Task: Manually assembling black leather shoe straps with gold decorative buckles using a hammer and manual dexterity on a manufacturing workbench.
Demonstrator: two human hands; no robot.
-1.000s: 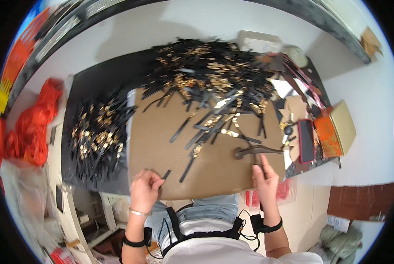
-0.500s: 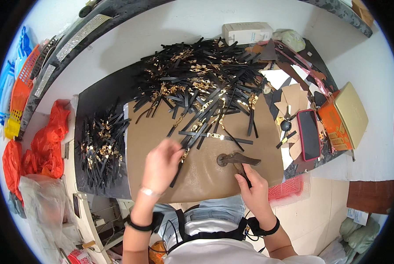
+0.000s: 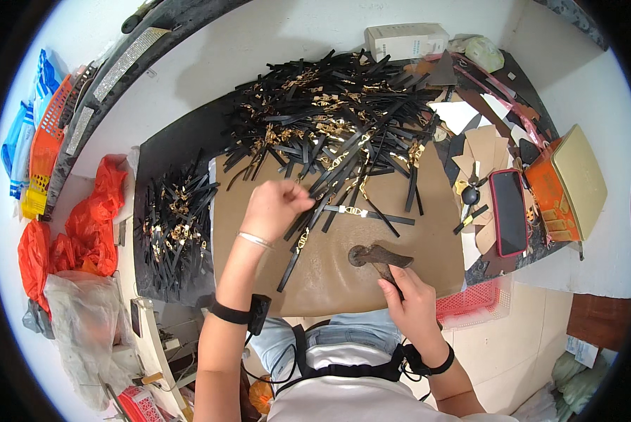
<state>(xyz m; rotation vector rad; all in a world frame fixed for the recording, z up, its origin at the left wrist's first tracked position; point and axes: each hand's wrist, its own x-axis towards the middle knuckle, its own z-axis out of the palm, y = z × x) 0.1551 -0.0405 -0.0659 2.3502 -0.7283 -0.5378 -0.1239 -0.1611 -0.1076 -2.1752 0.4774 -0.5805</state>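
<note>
My right hand (image 3: 412, 304) is closed round the handle of a hammer (image 3: 380, 256), whose dark, worn head rests on or just over the brown leather-like sheet (image 3: 315, 278). My left hand (image 3: 276, 209) is closed, thumb and fingers pinched together at the near edge of a heap of black straps with gold buckles (image 3: 329, 116). What it pinches, if anything, is hidden. Beside it, one strap (image 3: 294, 257) slants down toward me. Another strap (image 3: 361, 212) lies crosswise on the sheet, its gold buckle near the middle.
A smaller pile of buckled straps (image 3: 178, 228) lies to the left. On the right are a phone (image 3: 510, 212), an orange and gold box (image 3: 565, 186) and scraps of tan and white material (image 3: 483, 151). A white box (image 3: 407, 41) stands at the back wall.
My left hand has moved up and away from me along the straps. My right hand keeps the hammer, turned slightly, in nearly the same place. The whole view has shifted a little.
</note>
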